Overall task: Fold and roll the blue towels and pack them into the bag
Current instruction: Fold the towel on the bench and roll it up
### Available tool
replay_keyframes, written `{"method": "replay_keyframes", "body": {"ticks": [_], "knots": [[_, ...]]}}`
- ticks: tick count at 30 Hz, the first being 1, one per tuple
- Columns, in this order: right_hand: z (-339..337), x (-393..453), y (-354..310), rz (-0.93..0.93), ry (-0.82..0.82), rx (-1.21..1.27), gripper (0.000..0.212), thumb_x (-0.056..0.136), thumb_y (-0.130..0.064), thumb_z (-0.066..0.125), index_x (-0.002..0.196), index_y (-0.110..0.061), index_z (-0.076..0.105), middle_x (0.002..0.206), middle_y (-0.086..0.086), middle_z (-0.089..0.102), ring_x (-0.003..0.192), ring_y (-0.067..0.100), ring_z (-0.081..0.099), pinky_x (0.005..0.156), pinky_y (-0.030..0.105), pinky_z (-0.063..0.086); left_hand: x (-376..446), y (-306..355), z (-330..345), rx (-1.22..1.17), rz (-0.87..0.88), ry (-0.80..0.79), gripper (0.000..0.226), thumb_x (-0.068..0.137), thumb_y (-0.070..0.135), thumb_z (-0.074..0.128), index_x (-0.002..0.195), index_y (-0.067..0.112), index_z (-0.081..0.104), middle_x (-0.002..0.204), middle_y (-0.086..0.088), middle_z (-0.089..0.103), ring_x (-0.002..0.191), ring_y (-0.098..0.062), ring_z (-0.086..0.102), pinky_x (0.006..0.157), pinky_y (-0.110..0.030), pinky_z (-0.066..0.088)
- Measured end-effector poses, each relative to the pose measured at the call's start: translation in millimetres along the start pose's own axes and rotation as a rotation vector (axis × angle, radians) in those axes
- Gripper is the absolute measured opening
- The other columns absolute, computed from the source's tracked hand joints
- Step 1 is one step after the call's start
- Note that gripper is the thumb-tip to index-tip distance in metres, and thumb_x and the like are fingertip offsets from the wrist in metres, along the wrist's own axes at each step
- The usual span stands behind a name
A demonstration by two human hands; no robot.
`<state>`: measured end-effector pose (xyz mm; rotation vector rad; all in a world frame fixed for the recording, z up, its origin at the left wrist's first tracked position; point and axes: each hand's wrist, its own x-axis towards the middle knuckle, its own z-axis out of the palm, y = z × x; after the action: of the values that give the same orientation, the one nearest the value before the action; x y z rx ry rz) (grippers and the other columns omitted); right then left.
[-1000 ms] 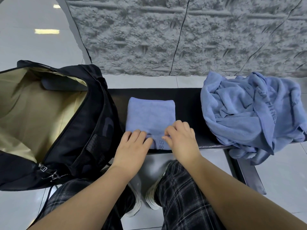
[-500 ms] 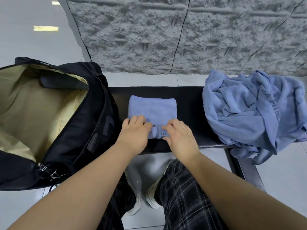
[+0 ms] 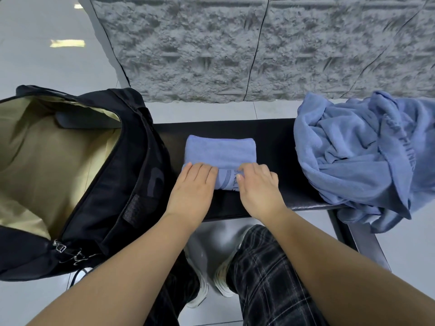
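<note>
A folded blue towel [image 3: 220, 151] lies on the black bench [image 3: 275, 142], and its near end is wound into a roll. My left hand [image 3: 191, 191] covers the roll's left end, fingers curled over the top. My right hand [image 3: 259, 191] grips the right end, with the thumb against the roll's printed band. The black bag [image 3: 131, 172] stands wide open at the left, showing its tan lining [image 3: 47, 156]. Nothing is visible inside it.
A crumpled heap of blue towels [image 3: 357, 156] sits on the bench's right end and hangs over its front edge. A rough grey stone wall [image 3: 235, 43] rises behind the bench. My knees in plaid trousers [image 3: 266, 267] are below the bench front.
Both hands have moved away from me along the towel, rolling its near end up. The flat part has grown shorter and the roll thicker.
</note>
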<state>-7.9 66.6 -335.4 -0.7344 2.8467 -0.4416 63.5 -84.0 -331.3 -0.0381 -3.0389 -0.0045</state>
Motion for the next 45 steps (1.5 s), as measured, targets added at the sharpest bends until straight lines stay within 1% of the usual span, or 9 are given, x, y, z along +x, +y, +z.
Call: {"method": "replay_keyframes", "body": {"ticks": [5, 8, 13, 16, 23, 26, 31, 40, 45], "knots": [[-6.4, -1.5, 1.5, 0.053, -0.048, 0.008, 0.026, 0.101, -0.031, 0.028, 0.107, -0.015, 0.048, 0.099, -0.002, 0.054, 0.088, 0.019, 0.042, 0.079, 0.032, 0.031, 12.7, -1.5, -6.8, -0.111, -0.01, -0.105, 0.034, 0.069, 0.008, 0.072, 0.101, 0.011, 0.062, 0.092, -0.001, 0.063, 0.088, -0.024, 0.059, 0.088, -0.032, 0.04], [-14.8, -5.4, 3.8, 0.069, -0.118, 0.12, 0.022, 0.101, -0.033, 0.03, 0.099, -0.014, 0.043, 0.09, -0.001, 0.049, 0.084, 0.022, 0.046, 0.075, 0.035, 0.039, 6.7, -2.1, -8.6, -0.202, -0.015, -0.221, 0.03, 0.098, 0.022, 0.037, 0.126, 0.017, 0.045, 0.12, 0.003, 0.054, 0.113, -0.02, 0.046, 0.096, -0.029, 0.023], [-21.3, -18.9, 1.9, 0.14, -0.217, 0.315, 0.017, 0.098, -0.036, 0.04, 0.098, -0.02, 0.044, 0.098, -0.001, 0.049, 0.089, 0.02, 0.048, 0.083, 0.036, 0.042, -9.7, 7.7, -13.9, -0.199, -0.075, -0.229, 0.024, 0.101, 0.027, 0.026, 0.11, 0.016, 0.046, 0.106, 0.003, 0.058, 0.098, -0.02, 0.05, 0.079, -0.029, 0.024], [-20.2, -21.7, 4.9, 0.041, -0.008, 0.089, 0.013, 0.094, -0.033, 0.052, 0.093, -0.022, 0.056, 0.092, -0.006, 0.05, 0.092, 0.017, 0.041, 0.078, 0.03, 0.029, -7.2, 13.7, -15.7, -0.174, -0.138, -0.251, 0.022, 0.1, 0.026, 0.028, 0.109, 0.016, 0.046, 0.108, 0.002, 0.055, 0.1, -0.02, 0.049, 0.075, -0.028, 0.022], [-17.0, -30.4, -6.5, -0.238, 0.211, 0.003, 0.02, 0.066, -0.012, 0.068, 0.084, -0.02, 0.072, 0.081, -0.006, 0.064, 0.076, 0.021, 0.061, 0.071, 0.035, 0.054, 13.1, 12.1, -13.8, -0.174, -0.301, -0.357, 0.029, 0.1, 0.03, 0.031, 0.121, 0.015, 0.045, 0.127, -0.004, 0.036, 0.117, -0.024, 0.032, 0.092, -0.034, 0.028], [1.4, -38.2, -7.6, -0.3, 0.054, -0.156, 0.07, 0.052, -0.022, 0.08, 0.119, -0.012, 0.062, 0.109, -0.003, 0.063, 0.103, 0.019, 0.062, 0.1, 0.046, 0.041, 18.2, 8.6, -14.3, -0.301, -0.454, -0.287, 0.031, 0.097, 0.037, 0.04, 0.119, 0.016, 0.046, 0.123, -0.003, 0.04, 0.117, -0.023, 0.034, 0.095, -0.035, 0.029], [15.2, -24.9, -9.2, -0.26, 0.115, -0.213, 0.07, 0.051, -0.023, 0.054, 0.12, -0.01, 0.054, 0.105, -0.002, 0.061, 0.098, 0.021, 0.061, 0.111, 0.046, 0.025, 7.5, 9.0, -12.1, -0.315, -0.365, -0.053, 0.013, 0.093, 0.026, 0.053, 0.098, 0.015, 0.058, 0.102, -0.003, 0.05, 0.1, -0.025, 0.045, 0.088, -0.036, 0.031], [-10.1, 18.2, -29.4, -0.198, -0.143, -0.279, 0.045, 0.076, -0.02, 0.049, 0.119, -0.01, 0.039, 0.107, 0.002, 0.047, 0.101, 0.025, 0.043, 0.089, 0.037, 0.025, -17.1, 6.1, 1.0, -0.29, -0.232, -0.008, 0.057, 0.053, 0.005, 0.084, 0.103, 0.012, 0.059, 0.102, -0.004, 0.059, 0.095, -0.025, 0.054, 0.066, -0.034, 0.054], [1.8, 20.0, -18.7, -0.271, 0.074, -0.315, 0.05, 0.052, -0.009, 0.059, 0.102, -0.007, 0.058, 0.097, 0.006, 0.057, 0.085, 0.028, 0.056, 0.083, 0.04, 0.043, -5.7, 0.5, 1.0, -0.283, -0.283, -0.048, 0.035, 0.078, 0.014, 0.07, 0.11, 0.012, 0.058, 0.109, -0.002, 0.057, 0.103, -0.026, 0.049, 0.074, -0.034, 0.048]]}}
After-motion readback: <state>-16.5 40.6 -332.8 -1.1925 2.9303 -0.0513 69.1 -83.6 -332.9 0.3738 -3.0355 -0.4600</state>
